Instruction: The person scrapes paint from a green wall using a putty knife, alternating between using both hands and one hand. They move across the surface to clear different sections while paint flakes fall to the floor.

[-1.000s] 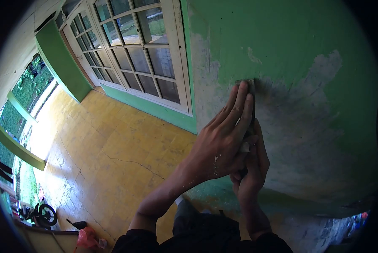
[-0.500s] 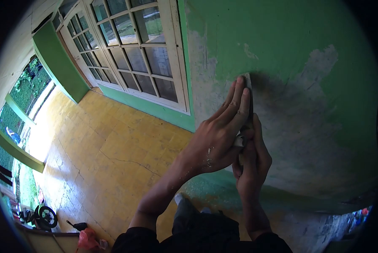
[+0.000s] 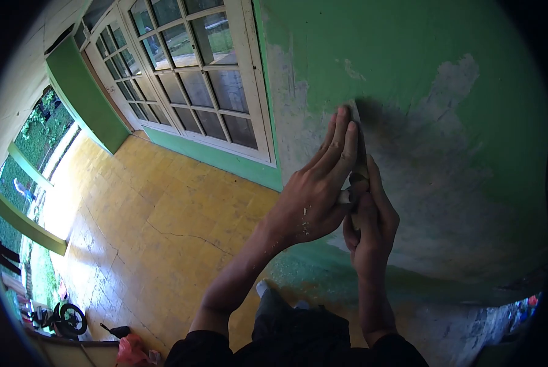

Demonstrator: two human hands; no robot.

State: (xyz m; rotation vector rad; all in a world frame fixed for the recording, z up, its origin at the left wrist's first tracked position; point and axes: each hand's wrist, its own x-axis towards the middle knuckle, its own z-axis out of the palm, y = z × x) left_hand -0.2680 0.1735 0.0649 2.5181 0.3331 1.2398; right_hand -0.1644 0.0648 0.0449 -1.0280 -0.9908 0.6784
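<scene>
My right hand [image 3: 375, 226] is wrapped round the handle of a scraper [image 3: 359, 131], whose thin blade lies edge-on against the green wall [image 3: 402, 49]. My left hand [image 3: 316, 189] rests its outstretched fingers along the blade's left side, with its thumb side near the handle. Pale flakes stick to the back of my left hand and wrist. Around the blade tip, green paint meets a large bare greyish patch [image 3: 433, 177]. The handle is mostly hidden by my fingers.
White-framed windows [image 3: 194, 67] stand left of the wall. Below is a cracked yellow tiled floor [image 3: 182, 214]. A motorcycle wheel [image 3: 72, 319] and a red plastic bag [image 3: 131, 350] are at lower left. A distant person [image 3: 24, 191] is outside.
Both hands and the scraper have shifted slightly up the wall, with the right hand also a little to the right. The view has tilted slightly.
</scene>
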